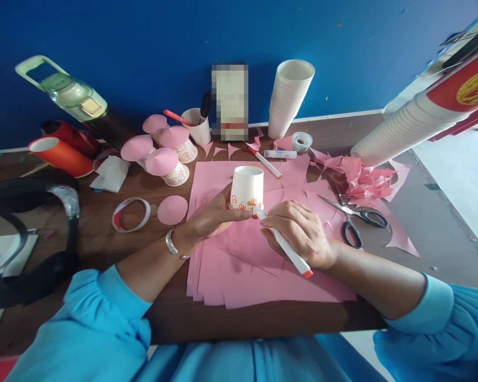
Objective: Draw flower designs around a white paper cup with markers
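Observation:
My left hand is closed around the lower part of a white paper cup, held upside down with its closed end up. Orange and red flowers are drawn in a band near the cup's rim. Between the fingers of my right hand is a white marker with a red end, its tip at the cup's drawn band. Both hands are above a stack of pink paper sheets. A second white marker lies on the paper behind the cup.
Several decorated cups with pink cone tops stand at the back left, near a pink paper disc and tape roll. Scissors and pink scraps lie right. Stacked cups, a phone-like upright object and a bottle stand behind.

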Demonstrator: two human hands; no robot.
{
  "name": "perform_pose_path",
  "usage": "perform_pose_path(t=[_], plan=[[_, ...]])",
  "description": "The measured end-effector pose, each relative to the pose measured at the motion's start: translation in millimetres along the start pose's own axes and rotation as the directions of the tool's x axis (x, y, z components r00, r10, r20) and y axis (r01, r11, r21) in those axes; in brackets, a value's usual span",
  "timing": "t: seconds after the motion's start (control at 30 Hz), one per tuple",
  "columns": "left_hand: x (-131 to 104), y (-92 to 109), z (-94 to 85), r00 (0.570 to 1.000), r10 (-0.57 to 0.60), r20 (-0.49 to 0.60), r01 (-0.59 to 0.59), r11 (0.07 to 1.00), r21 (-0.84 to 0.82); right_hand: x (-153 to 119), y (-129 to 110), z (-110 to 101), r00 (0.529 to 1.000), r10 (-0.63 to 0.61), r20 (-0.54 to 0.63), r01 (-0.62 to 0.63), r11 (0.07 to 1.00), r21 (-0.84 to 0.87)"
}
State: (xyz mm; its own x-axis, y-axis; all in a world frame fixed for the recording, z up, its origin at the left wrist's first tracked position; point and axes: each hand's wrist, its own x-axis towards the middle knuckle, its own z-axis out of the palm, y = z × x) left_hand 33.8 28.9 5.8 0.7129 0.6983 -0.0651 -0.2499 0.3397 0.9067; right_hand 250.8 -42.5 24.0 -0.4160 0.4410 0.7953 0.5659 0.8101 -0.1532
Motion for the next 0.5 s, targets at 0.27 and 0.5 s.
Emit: perform_pose_path(t=[0.27,0.5], plan=[[-0.2,3.6,3.6,1.0,-0.013,0.001,0.013,1.0,-0.011,-0.2,1.0,-0.6,1.0,0.008,-0.011,-0.008,1.0,-0.02],[0.1,4.8,4.4,1.0,-0.016,-0.008,0.016,0.999,0.029,-0.6,0.6,0.0,1.0,0.025,-0.012,-0.025,0.999,-0.034]])
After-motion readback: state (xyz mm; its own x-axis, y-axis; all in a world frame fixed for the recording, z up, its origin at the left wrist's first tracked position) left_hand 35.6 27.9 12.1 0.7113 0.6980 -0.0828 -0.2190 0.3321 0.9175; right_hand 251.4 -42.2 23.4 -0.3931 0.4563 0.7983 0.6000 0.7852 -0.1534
